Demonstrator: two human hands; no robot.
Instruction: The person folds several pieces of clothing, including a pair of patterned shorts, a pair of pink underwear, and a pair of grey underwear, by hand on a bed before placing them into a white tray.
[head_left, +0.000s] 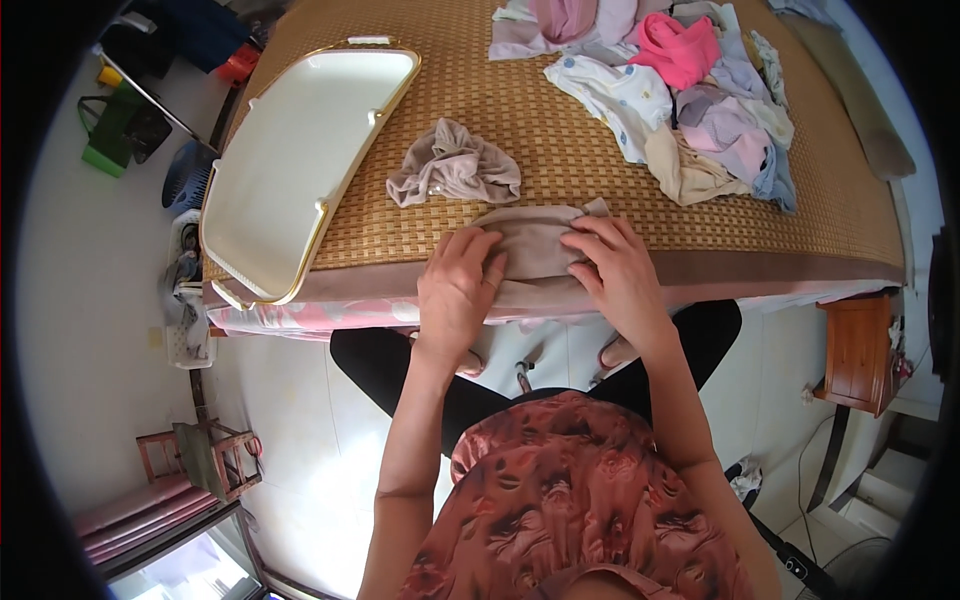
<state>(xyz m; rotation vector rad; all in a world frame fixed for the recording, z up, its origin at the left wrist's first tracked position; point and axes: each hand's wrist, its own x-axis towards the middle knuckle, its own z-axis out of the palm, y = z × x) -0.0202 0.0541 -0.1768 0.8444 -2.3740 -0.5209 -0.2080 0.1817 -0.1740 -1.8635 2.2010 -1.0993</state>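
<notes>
A taupe piece of fabric clothing (536, 236) lies spread at the front edge of a bed, with a folded part toward me. My left hand (459, 281) has its fingers curled over the left side of the cloth, thumb near the index finger. On the right side, my right hand (616, 270) grips the cloth with bent fingers; a small corner sticks up behind them. Just beyond lies a crumpled taupe garment (455, 165), apart from both hands.
A white tray with gold trim (296, 150) rests on the woven mat (465, 82) at left. Mixed clothes, including a bright pink piece (679, 49), are heaped at far right. A wooden cabinet (855, 349) stands right of the bed, a wooden stool (202, 457) at lower left.
</notes>
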